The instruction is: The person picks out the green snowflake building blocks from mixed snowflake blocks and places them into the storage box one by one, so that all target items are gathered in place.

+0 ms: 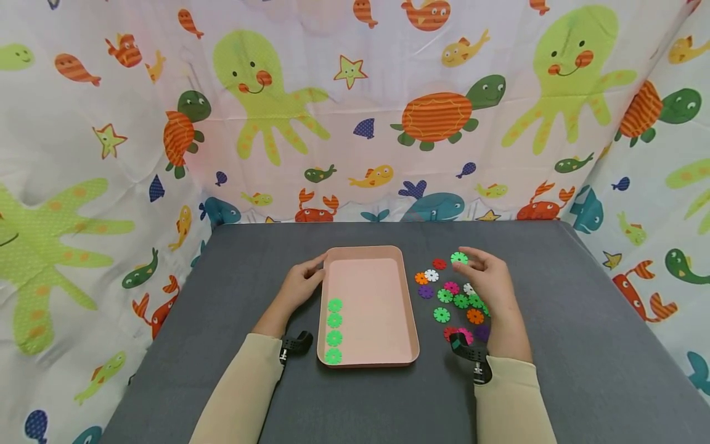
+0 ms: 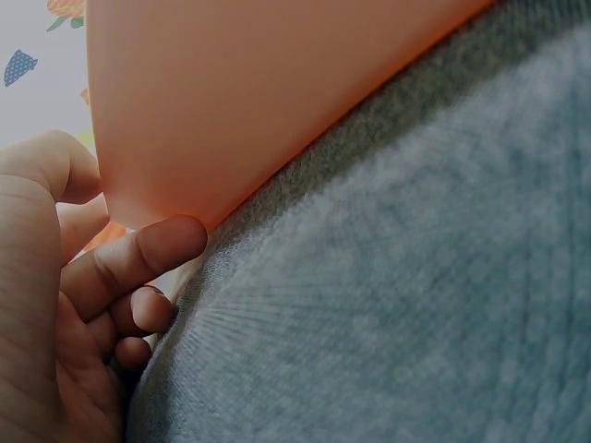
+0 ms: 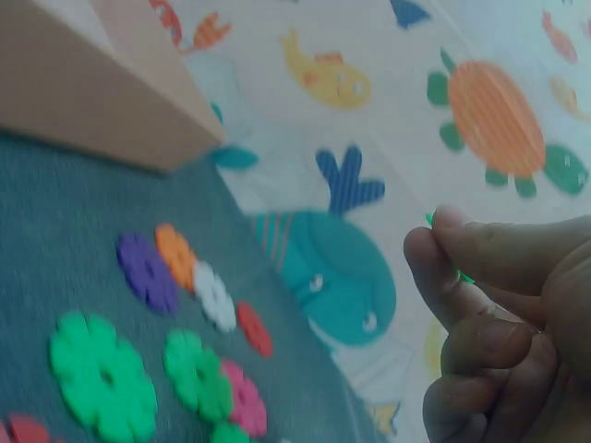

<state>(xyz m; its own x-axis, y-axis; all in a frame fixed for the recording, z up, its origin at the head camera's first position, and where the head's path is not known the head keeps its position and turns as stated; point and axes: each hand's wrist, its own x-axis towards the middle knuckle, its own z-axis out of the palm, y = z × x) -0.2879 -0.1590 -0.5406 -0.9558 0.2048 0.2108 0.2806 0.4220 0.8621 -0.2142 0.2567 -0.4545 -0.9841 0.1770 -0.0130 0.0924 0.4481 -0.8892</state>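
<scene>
Steadiness seems why the left hand [image 1: 301, 287], fingers loosely bent, touches the tray [image 1: 374, 308] near its far-left corner; four green discs [image 1: 334, 320] line its left edge. The right hand [image 1: 490, 282] pinches another green disc [image 1: 458, 256] beyond its right edge.

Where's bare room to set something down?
Inside the tray, right of its green disc column; on the table, right of the right hand, left of the left hand. Loose discs crowd between tray and right hand.
</scene>
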